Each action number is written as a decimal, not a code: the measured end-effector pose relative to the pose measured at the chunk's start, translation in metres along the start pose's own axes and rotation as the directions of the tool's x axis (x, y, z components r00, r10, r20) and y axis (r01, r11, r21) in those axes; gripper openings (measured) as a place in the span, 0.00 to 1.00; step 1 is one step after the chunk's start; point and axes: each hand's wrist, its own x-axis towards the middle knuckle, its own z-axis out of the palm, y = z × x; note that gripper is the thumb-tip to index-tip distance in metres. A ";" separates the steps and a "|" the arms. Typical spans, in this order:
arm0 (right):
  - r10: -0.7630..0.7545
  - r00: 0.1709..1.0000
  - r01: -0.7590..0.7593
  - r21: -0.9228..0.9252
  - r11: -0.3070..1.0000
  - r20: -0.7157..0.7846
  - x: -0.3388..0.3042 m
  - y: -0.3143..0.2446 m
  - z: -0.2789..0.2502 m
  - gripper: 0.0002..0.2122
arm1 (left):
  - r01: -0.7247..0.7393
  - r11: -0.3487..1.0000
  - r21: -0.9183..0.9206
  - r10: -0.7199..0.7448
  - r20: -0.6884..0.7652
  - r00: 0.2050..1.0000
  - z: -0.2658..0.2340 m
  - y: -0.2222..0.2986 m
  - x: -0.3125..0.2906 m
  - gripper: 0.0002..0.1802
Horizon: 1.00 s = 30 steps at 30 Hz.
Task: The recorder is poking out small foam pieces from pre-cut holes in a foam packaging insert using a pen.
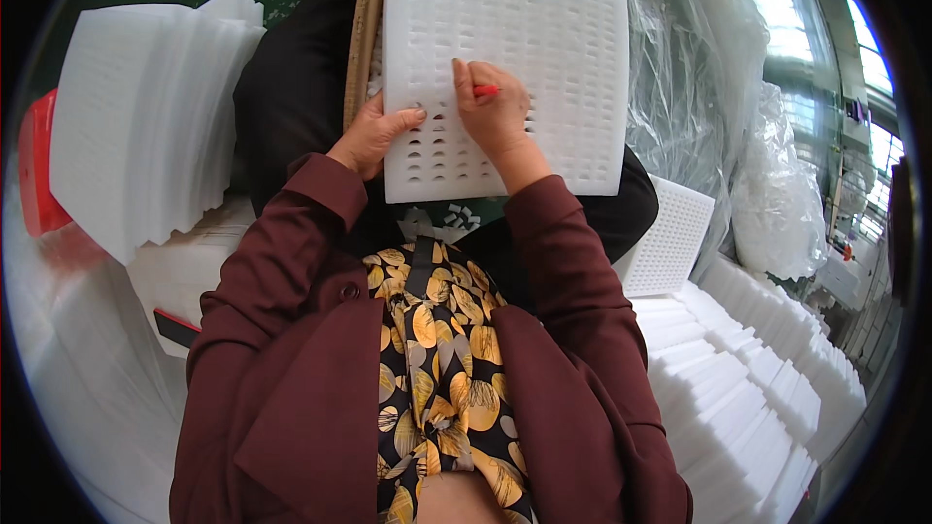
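Observation:
A white foam sheet with rows of small slots lies across my lap and the cardboard box. Near its lower left, several slots show as open dark holes; the others look filled with white. My left hand is closed on the sheet's left edge, thumb on top. Over the middle of the sheet, my right hand is closed around a slim red-ended tool. Only its short red part shows, so I cannot tell its kind. Small white foam scraps lie below the sheet's near edge.
The cardboard box stands under the sheet. Stacked white foam sheets rise at left, beside a red object. To the right are a perforated white block, more foam stacks and clear plastic film.

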 end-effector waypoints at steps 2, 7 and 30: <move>0.134 0.991 -0.119 0.351 0.929 -0.019 0.005 -0.005 -0.011 0.18 | -0.010 1.000 -0.012 0.010 -0.006 1.000 0.000 0.002 -0.001 0.21; 0.100 0.995 -0.087 0.401 0.912 -0.011 0.003 -0.014 -0.002 0.17 | -0.063 0.998 -0.002 0.063 -0.004 0.998 0.000 -0.002 -0.002 0.21; 0.531 0.834 -0.288 0.699 0.655 -0.154 0.009 0.046 -0.047 0.15 | 0.055 0.992 -0.112 -0.058 -0.024 0.998 -0.005 0.006 0.000 0.19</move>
